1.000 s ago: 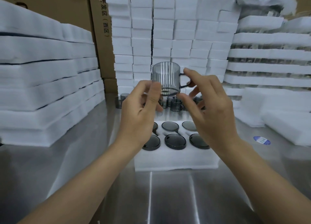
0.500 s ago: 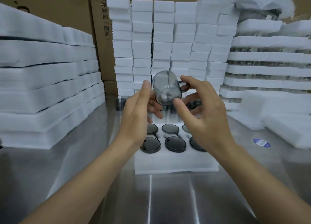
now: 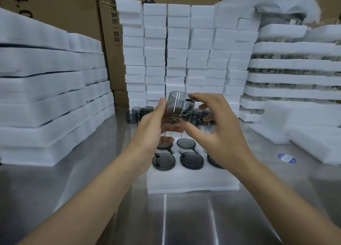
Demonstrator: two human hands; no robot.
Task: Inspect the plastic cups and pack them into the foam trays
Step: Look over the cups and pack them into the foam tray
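Both hands gripped one smoky plastic cup (image 3: 175, 108), tilted in the air above the far half of the foam tray (image 3: 191, 180). The left hand (image 3: 151, 126) held its side and base, while the right hand (image 3: 219, 134) pinched it between forefinger at the rim and thumb at the base. This looked like the inspecting step, the cup not yet packed; next it would probably need lowering into a free pocket beyond the seated cups (image 3: 163, 161) at the tray's near side, handle aligned like theirs.
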